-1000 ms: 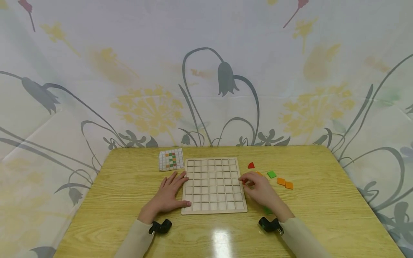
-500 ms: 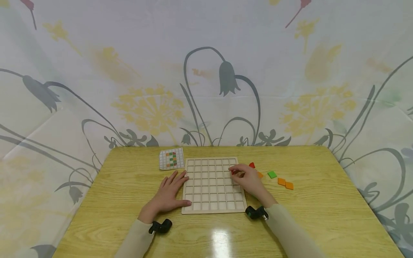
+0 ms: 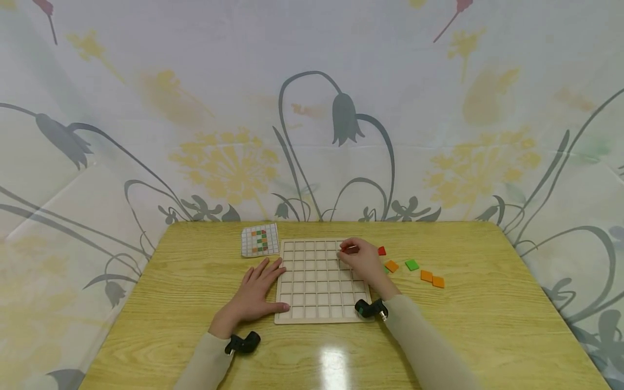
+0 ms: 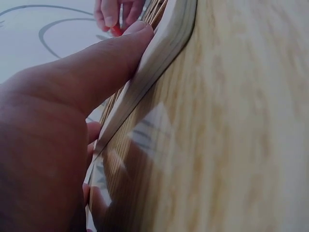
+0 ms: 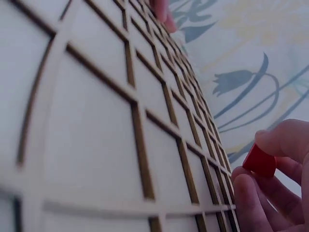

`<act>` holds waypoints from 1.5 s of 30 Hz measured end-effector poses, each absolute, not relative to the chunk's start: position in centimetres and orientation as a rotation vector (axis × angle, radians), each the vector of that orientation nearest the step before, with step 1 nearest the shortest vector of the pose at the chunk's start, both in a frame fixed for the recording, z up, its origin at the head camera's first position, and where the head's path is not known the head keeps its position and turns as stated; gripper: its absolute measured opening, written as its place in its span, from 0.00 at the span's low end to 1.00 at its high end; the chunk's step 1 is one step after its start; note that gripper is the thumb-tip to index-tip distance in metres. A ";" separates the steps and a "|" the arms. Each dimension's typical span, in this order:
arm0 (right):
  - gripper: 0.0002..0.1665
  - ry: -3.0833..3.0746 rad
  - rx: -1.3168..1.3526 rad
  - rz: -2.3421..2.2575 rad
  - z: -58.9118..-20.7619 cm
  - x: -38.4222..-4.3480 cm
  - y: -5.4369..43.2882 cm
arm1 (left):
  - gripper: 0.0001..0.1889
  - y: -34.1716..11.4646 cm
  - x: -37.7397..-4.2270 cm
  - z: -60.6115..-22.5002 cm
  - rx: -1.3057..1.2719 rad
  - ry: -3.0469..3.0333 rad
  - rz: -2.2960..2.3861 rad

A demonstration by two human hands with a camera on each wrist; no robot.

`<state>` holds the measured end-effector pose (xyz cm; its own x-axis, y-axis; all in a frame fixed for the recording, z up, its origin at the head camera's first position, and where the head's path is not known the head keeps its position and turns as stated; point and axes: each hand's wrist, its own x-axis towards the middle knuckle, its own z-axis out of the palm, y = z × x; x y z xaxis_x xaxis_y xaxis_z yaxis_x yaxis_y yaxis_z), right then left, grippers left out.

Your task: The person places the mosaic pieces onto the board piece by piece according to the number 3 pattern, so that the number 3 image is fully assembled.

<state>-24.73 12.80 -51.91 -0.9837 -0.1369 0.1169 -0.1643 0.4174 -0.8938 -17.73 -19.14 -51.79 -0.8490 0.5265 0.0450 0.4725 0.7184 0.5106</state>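
Note:
A pale wooden grid board [image 3: 324,320] lies flat on the table, its square cells bare where they show. Over the board's upper right cells, my right hand [image 3: 364,264] pinches a small red tile [image 5: 260,162] between thumb and fingers. The right wrist view shows this tile held just off the grid, with one curved side. My left hand [image 3: 251,298] rests on the board's left edge with fingers spread; its thumb [image 4: 104,65] lies across the rim in the left wrist view. Some upper right cells are hidden behind the right hand.
A printed pattern card [image 3: 260,240] lies beyond the left hand. Right of the board are another red tile [image 3: 382,251], an orange tile [image 3: 392,266], a green tile [image 3: 411,265] and two touching orange tiles [image 3: 426,276]. A patterned cloth [image 3: 312,162] hangs behind the table.
My right hand has carried the red tile from beside the board's right edge, leftward and away from me, over the upper right cells. The left hand has stayed in place.

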 end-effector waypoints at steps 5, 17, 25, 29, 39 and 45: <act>0.08 -2.620 0.250 1.696 -52.1 -25.3 12.0 | 0.46 -19.1 -17.8 -51.9 0.823 2.819 0.784; 0.08 -2.634 0.348 1.478 -51.7 -26.6 11.2 | 0.47 -19.3 -17.9 -52.4 0.830 2.831 0.767; 0.11 -2.821 0.563 1.295 -50.7 -27.2 11.1 | 0.47 -19.3 -17.9 -52.4 0.826 2.833 0.769; 0.10 -2.816 0.597 1.324 -50.9 -27.1 10.9 | 0.47 -19.3 -17.9 -52.4 0.818 2.834 0.754; 0.10 -2.710 0.363 1.607 -52.0 -26.6 10.6 | 0.47 -19.3 -17.8 -52.4 0.817 2.841 0.773; 0.05 -2.647 0.392 1.589 -51.7 -26.7 11.1 | 0.46 -19.3 -17.7 -52.2 0.832 2.842 0.768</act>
